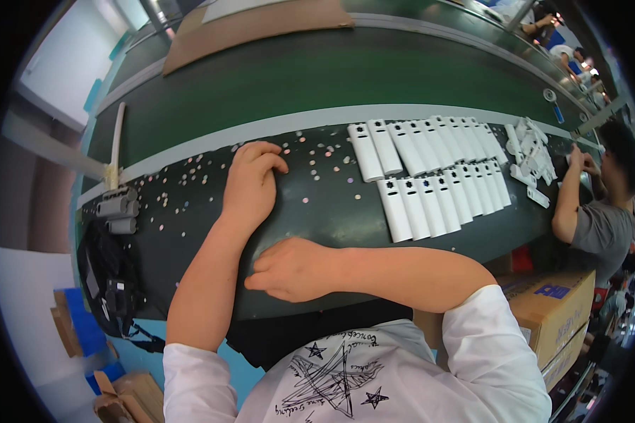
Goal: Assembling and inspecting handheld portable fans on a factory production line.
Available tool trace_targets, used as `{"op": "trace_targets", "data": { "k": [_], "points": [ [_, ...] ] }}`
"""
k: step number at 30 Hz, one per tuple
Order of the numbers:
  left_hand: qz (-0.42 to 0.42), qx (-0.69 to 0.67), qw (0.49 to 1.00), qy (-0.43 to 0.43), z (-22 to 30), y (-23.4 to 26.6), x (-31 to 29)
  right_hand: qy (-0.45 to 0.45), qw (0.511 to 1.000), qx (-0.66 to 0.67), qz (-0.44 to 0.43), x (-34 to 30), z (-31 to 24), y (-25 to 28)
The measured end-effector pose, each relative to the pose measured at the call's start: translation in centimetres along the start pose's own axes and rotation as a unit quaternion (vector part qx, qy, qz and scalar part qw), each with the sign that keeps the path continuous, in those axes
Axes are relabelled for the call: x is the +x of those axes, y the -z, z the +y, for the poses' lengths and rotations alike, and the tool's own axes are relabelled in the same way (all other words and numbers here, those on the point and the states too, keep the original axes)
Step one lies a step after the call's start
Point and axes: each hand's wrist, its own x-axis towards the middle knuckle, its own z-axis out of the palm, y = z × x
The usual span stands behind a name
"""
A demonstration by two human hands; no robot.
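My left hand point(256, 176) rests over the dark tabletop with its fingers curled; whatever lies inside them is hidden. Close to the table's near edge, my right hand point(293, 270) is closed, knuckles up, and its fingertips and anything in them cannot be seen. Small round pale and pinkish pieces point(305, 200) lie scattered around my left hand. Right of my hands, long white plastic casings point(430, 208) stand in two slanting rows, each with a dark star-shaped hole and a smaller one near its upper end. Neither hand touches them.
Grey cylindrical parts point(118, 209) and a black bag point(106, 275) sit at the left edge. A heap of white parts point(533, 151) lies at the far right, beside a seated co-worker point(607, 204). Beyond the table runs a green belt point(296, 77). Cardboard boxes point(554, 303) stand lower right.
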Motion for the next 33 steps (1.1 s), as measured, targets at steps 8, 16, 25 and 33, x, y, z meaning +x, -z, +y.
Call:
{"op": "trace_targets", "data": {
  "k": [8, 16, 25, 33],
  "points": [
    [0.021, 0.005, 1.0, -0.005, -3.0, 0.3, -1.9, 0.037, 0.999, -0.028, 0.023, 1.4, 0.8, -2.8],
    [-0.022, -0.026, 0.999, 0.026, -1.8, 0.2, -1.3, 0.054, 0.996, 0.02, 0.062, 0.9, 0.9, -2.4],
    [-0.03, -0.01, 0.999, 0.012, -1.3, 0.5, -1.2, 0.057, 0.996, 0.029, 0.063, 0.9, 0.9, -2.3],
    [-0.014, -0.025, 0.999, 0.02, -1.7, 0.3, -1.0, 0.046, 0.997, 0.041, 0.053, 0.8, 0.8, -1.9]
  ]
}}
